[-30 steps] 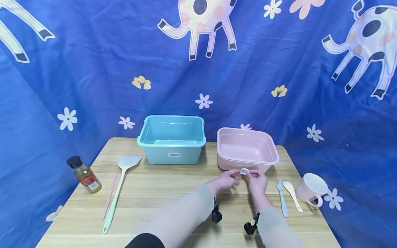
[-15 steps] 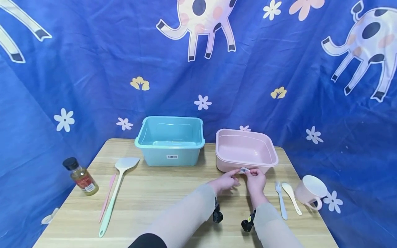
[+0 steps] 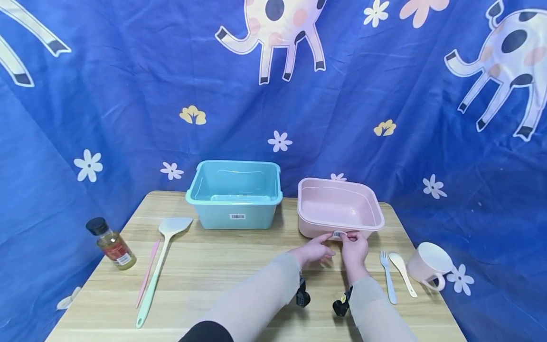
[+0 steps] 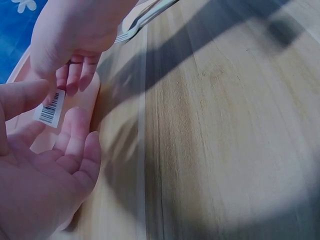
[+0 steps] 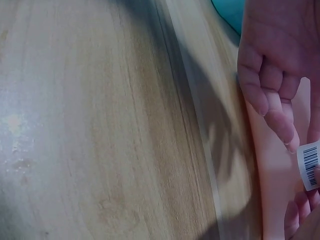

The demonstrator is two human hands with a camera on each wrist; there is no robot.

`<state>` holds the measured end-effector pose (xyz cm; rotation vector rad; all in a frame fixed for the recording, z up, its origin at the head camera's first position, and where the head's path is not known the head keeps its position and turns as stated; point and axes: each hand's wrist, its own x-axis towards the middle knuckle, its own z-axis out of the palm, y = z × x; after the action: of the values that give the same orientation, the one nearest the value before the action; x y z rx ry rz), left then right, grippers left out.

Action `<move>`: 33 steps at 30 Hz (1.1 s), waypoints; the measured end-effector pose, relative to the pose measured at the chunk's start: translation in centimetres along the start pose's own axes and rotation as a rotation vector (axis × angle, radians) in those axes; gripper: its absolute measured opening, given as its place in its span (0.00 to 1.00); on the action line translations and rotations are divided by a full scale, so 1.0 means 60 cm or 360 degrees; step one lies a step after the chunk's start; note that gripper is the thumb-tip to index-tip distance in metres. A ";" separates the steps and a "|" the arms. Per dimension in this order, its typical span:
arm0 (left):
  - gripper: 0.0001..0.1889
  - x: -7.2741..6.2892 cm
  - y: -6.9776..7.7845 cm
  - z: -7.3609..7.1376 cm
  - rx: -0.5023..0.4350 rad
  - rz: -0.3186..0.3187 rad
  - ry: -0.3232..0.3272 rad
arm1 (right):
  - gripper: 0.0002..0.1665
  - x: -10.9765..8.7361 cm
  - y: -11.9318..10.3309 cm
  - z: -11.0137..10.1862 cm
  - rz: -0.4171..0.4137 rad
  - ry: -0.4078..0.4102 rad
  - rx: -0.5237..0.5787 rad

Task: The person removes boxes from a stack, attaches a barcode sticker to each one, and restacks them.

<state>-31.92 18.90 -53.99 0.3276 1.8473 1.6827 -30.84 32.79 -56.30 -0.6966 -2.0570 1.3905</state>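
Note:
A white barcode sticker [image 3: 339, 234] is at the front wall of the pink basin [image 3: 308, 225], just under its rim. My right hand [image 3: 354, 250] pinches the sticker's right end between thumb and finger. Coming from the left, my left hand [image 3: 315, 250] has its index fingertip at the sticker's left end, the other fingers loosely bent. The left wrist view has the sticker [image 4: 51, 110] between both hands, its barcode facing up. In the right wrist view the sticker [image 5: 308, 165] bends slightly, with part of it past the frame's edge.
A blue basin [image 3: 239, 216] stands left of the pink one. On the right lie a fork [image 3: 388, 275] and spoon [image 3: 402, 273] beside a mug [image 3: 429, 263]. At left are a bottle [image 3: 113, 247], a pink stick-like utensil [image 3: 148, 273] and a spatula [image 3: 155, 280].
Both hands stay at the pink basin's front. The sticker has come up slightly closer to the basin's rim, and the left hand has shifted a little to the right.

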 end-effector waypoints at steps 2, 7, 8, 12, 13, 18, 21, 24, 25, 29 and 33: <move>0.38 0.000 0.000 0.002 -0.0011 -0.0002 0.0005 | 0.08 0.002 0.002 0.001 -0.0005 0.0004 -0.0017; 0.39 0.003 -0.001 0.003 -0.0034 -0.0013 0.0003 | 0.08 0.004 0.001 0.002 -0.0007 0.0002 -0.0047; 0.39 0.003 -0.001 0.003 -0.0042 -0.0017 0.0000 | 0.08 0.004 0.000 0.003 -0.0006 0.0001 -0.0046; 0.39 0.003 -0.002 0.000 -0.0071 -0.0025 -0.0027 | 0.09 0.004 -0.002 0.004 0.0003 -0.0008 -0.0043; 0.39 0.002 -0.002 -0.001 -0.0073 -0.0029 -0.0035 | 0.10 0.003 -0.002 0.004 0.0004 -0.0009 -0.0041; 0.39 0.000 -0.005 -0.005 -0.0098 -0.0049 -0.0030 | 0.10 0.003 0.000 0.004 0.0014 -0.0005 -0.0047; 0.37 -0.002 -0.008 -0.008 -0.0092 -0.0061 -0.0009 | 0.11 0.003 0.000 0.004 0.0023 -0.0009 -0.0042; 0.36 -0.005 -0.007 -0.009 -0.0064 -0.0054 -0.0010 | 0.10 0.003 -0.002 0.004 0.0029 -0.0017 -0.0036; 0.36 -0.005 -0.006 -0.008 -0.0052 -0.0047 -0.0017 | 0.10 0.003 -0.002 0.004 0.0031 -0.0017 -0.0037; 0.37 -0.006 -0.001 -0.003 -0.0011 -0.0013 -0.0064 | 0.10 0.002 -0.003 0.003 0.0017 -0.0009 -0.0056; 0.38 -0.004 0.000 0.005 -0.0015 0.0004 -0.0057 | 0.11 0.003 -0.001 0.002 -0.0001 0.0000 -0.0072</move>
<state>-31.57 19.01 -53.90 0.3542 1.8127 1.6763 -31.07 32.81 -56.23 -0.7148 -2.0944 1.3471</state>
